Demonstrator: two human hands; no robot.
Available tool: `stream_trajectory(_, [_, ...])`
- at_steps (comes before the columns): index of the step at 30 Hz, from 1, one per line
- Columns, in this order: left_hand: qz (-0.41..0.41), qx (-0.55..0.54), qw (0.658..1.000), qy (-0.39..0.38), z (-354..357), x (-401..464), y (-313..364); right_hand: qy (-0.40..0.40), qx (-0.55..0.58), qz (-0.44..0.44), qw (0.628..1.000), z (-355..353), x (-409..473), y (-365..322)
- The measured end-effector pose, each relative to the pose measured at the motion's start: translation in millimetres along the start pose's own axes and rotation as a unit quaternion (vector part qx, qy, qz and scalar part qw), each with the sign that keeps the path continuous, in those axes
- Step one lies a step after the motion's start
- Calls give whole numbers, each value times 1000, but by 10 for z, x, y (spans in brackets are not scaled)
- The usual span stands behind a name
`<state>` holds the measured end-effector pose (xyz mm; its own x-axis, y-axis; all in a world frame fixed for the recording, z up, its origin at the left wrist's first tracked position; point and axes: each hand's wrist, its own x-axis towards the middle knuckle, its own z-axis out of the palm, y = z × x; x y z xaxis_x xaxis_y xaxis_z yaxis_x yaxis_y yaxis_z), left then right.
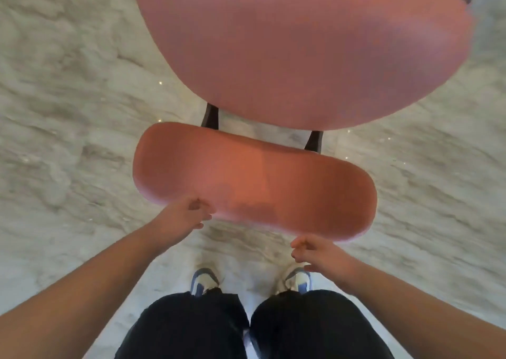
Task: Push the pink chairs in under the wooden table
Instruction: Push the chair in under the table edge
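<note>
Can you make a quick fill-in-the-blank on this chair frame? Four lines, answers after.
1. The chair's seat and backrest are ____ in colour.
2. The left hand touches the backrest's near ____ corner.
3. The right hand is just ____ the backrest, not touching it.
4. The person stands on a pale ____ floor.

Answers: pink; left; short of; marble

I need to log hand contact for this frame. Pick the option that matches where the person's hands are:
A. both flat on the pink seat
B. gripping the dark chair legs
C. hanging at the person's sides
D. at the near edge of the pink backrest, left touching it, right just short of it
D: the left hand meets the backrest at its near edge, and the right hand, fingers curled, sits just below its lower right edge.
</note>
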<state>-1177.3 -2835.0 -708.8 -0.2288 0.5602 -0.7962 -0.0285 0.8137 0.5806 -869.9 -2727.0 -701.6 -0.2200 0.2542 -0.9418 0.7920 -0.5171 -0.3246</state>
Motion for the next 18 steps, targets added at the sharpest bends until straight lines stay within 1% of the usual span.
stream_trajectory(2, [-12, 34, 998, -49, 155, 522, -394, -51, -11, 35, 998, 45, 587, 217])
stream_trajectory(4, [-18, 61, 992, -112, 299, 915, -790, -91, 8, 67, 994, 111, 1050, 433])
stream_trajectory(6, [-39, 52, 985, -160, 397, 1240, -1169, -103, 83, 80, 988, 186, 1456, 654])
stream_trajectory(8, [-108, -24, 976, -185, 462, 1480, -1494, -80, 189, 92, 974, 307, 1755, 826])
stream_trajectory(9, [-152, -89, 967, -184, 503, 1585, -1619, -58, 249, 93, 962, 384, 1875, 903])
stream_trajectory(10, [-186, -156, 955, -168, 551, 1682, -1729, -40, 310, 92, 945, 466, 1979, 966])
stream_trajectory(12, [-211, -266, 936, -96, 663, 1844, -1898, -30, 403, 79, 911, 581, 2128, 1047])
stream_trajectory(13, [-206, -315, 924, -62, 715, 1898, -1957, -33, 425, 69, 902, 593, 2172, 1074])
stream_trajectory(15, [-178, -395, 901, -33, 802, 1922, -2028, -47, 442, 50, 894, 557, 2189, 1091])
stream_trajectory(16, [-162, -417, 894, -29, 821, 1897, -2041, -48, 450, 47, 891, 531, 2167, 1097])
stream_trajectory(18, [-130, -433, 892, -2, 818, 1846, -2031, -30, 465, 43, 884, 486, 2132, 1108])
